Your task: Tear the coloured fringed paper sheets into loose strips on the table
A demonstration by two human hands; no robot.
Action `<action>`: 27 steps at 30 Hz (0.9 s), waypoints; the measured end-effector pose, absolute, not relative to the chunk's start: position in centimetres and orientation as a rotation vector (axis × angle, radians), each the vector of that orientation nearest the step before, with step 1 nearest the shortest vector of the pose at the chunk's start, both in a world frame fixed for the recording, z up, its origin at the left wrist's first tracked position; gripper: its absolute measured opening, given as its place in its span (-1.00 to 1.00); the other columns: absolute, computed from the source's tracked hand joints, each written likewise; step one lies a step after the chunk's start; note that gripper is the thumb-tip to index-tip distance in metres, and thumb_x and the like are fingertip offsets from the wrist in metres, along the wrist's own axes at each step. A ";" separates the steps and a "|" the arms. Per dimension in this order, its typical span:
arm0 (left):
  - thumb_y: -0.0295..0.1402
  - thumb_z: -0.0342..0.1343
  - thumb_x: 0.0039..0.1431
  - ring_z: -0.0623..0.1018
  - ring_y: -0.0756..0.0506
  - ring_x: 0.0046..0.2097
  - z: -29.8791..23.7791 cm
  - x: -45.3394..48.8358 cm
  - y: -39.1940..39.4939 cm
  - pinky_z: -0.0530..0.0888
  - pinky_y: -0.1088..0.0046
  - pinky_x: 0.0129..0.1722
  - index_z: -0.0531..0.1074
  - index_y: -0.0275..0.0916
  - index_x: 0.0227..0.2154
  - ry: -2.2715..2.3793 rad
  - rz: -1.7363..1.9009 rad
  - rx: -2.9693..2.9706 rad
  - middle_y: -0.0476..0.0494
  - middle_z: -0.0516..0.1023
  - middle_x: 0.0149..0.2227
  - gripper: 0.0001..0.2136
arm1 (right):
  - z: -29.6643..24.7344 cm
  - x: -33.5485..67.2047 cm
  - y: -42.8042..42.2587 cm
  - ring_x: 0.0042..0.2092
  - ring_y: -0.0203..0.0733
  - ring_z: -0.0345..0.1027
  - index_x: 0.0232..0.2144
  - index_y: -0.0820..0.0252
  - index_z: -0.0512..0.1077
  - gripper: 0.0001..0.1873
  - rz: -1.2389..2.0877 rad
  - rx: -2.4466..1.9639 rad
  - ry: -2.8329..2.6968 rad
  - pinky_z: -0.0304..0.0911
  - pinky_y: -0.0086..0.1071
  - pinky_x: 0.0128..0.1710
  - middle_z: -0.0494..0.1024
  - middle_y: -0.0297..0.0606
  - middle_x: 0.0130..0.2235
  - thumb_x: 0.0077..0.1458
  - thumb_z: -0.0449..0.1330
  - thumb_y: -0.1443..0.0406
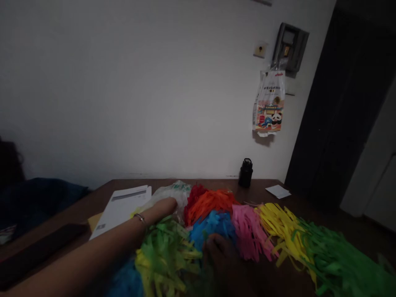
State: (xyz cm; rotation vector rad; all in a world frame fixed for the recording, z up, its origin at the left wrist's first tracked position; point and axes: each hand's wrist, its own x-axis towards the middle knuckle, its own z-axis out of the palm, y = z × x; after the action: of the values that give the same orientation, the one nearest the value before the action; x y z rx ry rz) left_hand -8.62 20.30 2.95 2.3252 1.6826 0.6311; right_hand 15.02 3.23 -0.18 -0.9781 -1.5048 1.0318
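My left hand (pixel 167 205), with a bracelet at the wrist, reaches over the table to a clear plastic bag (pixel 181 189). Its fingers curl down out of sight, so their grip is hidden. Low in the middle, my right hand (pixel 218 249) is dark and blurred; its thumb and forefinger pinch a green strip (pixel 205 234). Just beyond it lies a bunch of blue strips (pixel 213 225). A green-and-yellow bunch (pixel 167 251) lies between my arms. Red strips (pixel 194 198) and orange strips (pixel 213 202) are heaped behind the blue ones.
Pink (pixel 249 231), yellow (pixel 276 218) and green strips (pixel 337 247) spread to the right. White papers (pixel 123 206) and a dark flat object (pixel 43 247) are left. A black bottle (pixel 246 173) and white cards (pixel 277 191) stand and lie at the back. A printed bag (pixel 270 103) hangs on the wall.
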 end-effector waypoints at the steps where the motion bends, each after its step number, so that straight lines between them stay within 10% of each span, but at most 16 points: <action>1: -0.27 0.13 0.26 0.56 -0.15 -0.12 3.5 -8.8 20.2 0.55 0.22 -0.17 0.42 -0.25 -0.04 1.730 0.593 2.332 -0.14 0.51 -0.05 -0.74 | -0.2 15.0 3.2 -0.45 -0.23 0.14 -0.53 0.11 0.25 -0.61 1.024 -0.981 -1.507 0.09 -0.39 -0.45 0.23 -0.39 -0.53 0.15 0.00 -0.02; 10: -0.30 0.04 0.23 0.57 -0.19 -0.22 7.9 -9.9 11.3 0.44 0.30 -0.17 0.53 -0.28 -0.33 1.776 0.806 2.437 -0.20 0.61 -0.30 -0.80 | 0.8 14.5 2.1 -0.45 -0.24 0.19 -0.55 0.13 0.27 -0.74 0.917 -1.041 -1.583 0.07 -0.41 -0.47 0.26 -0.39 -0.54 0.11 0.01 0.15; 27: -0.38 0.01 0.14 0.63 -0.20 -0.22 3.2 -4.8 1.6 0.49 0.36 -0.22 0.57 -0.18 -0.25 1.394 0.919 2.379 -0.20 0.69 -0.27 -0.77 | -0.7 13.5 1.3 -0.39 -0.21 0.37 -0.50 0.18 0.37 -0.73 0.448 -0.933 -1.910 0.09 -0.37 -0.43 0.49 -0.28 -0.45 0.22 0.00 0.35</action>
State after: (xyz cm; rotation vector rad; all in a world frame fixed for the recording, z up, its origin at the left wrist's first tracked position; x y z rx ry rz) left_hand -4.79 1.62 3.21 2.3794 1.3941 0.9185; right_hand 13.49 1.30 -0.72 -0.9326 -1.9097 0.4477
